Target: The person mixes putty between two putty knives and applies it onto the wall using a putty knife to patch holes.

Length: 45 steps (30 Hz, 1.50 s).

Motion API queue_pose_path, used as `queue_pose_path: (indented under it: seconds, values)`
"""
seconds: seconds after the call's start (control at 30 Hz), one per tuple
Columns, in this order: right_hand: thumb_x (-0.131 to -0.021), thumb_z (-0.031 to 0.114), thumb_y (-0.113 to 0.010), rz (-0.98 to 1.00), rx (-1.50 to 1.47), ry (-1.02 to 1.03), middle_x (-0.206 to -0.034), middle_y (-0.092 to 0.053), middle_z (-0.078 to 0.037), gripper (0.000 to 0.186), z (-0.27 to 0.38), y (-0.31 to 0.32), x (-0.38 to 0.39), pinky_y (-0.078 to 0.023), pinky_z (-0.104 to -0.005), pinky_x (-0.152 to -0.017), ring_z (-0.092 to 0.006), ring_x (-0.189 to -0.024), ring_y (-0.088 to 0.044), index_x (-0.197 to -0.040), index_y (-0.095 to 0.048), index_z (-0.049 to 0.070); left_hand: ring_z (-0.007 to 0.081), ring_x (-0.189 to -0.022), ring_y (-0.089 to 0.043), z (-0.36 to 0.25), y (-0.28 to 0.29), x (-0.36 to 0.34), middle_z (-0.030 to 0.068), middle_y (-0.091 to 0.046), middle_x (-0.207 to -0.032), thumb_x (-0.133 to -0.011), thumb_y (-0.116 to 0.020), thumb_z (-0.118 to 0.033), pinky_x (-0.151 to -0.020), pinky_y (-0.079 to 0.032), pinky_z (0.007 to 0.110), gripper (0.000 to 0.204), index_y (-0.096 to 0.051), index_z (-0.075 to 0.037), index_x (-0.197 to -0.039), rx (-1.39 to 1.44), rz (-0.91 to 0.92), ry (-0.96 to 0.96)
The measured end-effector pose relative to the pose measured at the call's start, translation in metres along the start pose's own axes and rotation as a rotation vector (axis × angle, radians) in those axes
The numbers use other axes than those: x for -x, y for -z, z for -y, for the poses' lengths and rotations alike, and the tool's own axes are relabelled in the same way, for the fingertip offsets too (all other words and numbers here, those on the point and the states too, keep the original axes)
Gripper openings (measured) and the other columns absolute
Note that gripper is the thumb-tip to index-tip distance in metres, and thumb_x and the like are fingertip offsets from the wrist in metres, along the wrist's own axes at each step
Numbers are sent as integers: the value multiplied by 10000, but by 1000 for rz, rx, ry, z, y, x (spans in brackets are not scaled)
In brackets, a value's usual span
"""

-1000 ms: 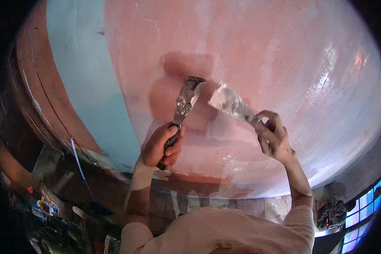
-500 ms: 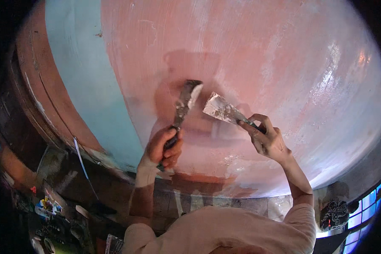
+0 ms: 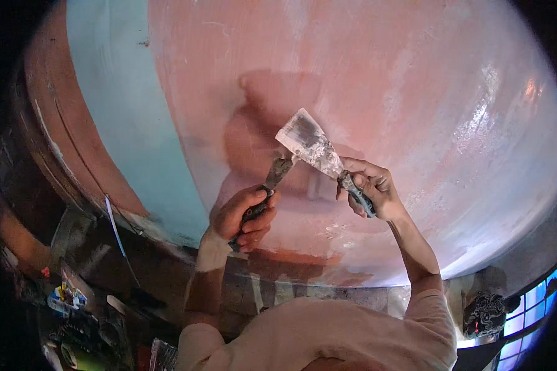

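Observation:
My left hand [image 3: 246,216] is wrapped round the dark handle of a putty knife [image 3: 280,168], its blade pointing up and smeared with dark and pale residue. In my right hand [image 3: 372,190] is a second, wider putty knife [image 3: 309,139], gripped by its dark handle with fingers bent round it. Its flat blade, coated in whitish filler, tilts up to the left and crosses over the tip of the left knife; the blades seem to touch there. Both tools are held in front of a pink wall [image 3: 365,74] with pale streaks, on which my shadow falls.
A light blue vertical band [image 3: 127,111] runs down the wall's left, beside a brown strip [image 3: 83,123]. A reddish-brown patch [image 3: 291,263] marks the wall's lower edge. Clutter [image 3: 74,303] lies at lower left. At lower right are a dark patterned bag-like thing [image 3: 484,315] and a paned window [image 3: 532,312].
The right putty knife has turned and swung left, its blade now over the left knife's tip. My right hand has shifted left and its grip has changed. The left knife's blade has turned and lowered slightly.

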State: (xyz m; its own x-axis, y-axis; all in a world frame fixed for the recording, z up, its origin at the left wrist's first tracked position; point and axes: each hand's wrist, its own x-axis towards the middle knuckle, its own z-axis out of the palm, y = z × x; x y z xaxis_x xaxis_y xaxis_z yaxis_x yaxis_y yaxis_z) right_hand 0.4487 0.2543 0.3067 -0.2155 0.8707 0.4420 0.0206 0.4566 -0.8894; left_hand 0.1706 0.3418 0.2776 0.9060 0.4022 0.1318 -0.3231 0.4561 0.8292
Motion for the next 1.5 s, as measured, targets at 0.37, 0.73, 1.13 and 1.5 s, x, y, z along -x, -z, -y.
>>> queue_pose_path:
  seconds: [0.37, 0.73, 1.13, 1.5]
  values:
    - [-979, 120, -453, -25, 30, -141, -682, -595, -71, 352, -23, 24, 24, -383, -218, -374, -81, -437, -474, -1319, -496, 40, 73, -277, -320, 2, 9, 18, -17, -339, -462, -948, -464, -388, -240, -303, 253, 310, -463, -79, -922, -131, -127, -121]
    - [-716, -4, -687, -267, 1147, 659, -896, -571, -89, 527, -16, -14, -13, -512, -290, -515, -159, -650, -601, -1191, -644, 220, 49, -261, -311, 5, 0, 9, -36, -351, -463, -974, -428, -334, -223, -298, 209, 273, -464, -69, -916, 170, -21, -56]
    - [-710, -2, -698, -174, 1328, 601, -887, -612, -65, 533, -56, 7, 20, -528, -284, -496, -150, -634, -607, -1186, -636, 230, 60, -258, -328, -9, 5, 34, -24, -415, -481, -995, -374, -314, -211, -325, 224, 261, -463, -78, -925, 175, -61, -175]
    - [-743, 7, -680, -218, 1128, 558, -894, -582, -93, 478, -46, -16, -9, -534, -314, -557, -195, -680, -611, -1179, -640, 199, 44, -261, -318, 1, 2, 34, -39, -383, -461, -987, -389, -314, -210, -294, 214, 249, -430, -88, -892, 110, -112, -158]
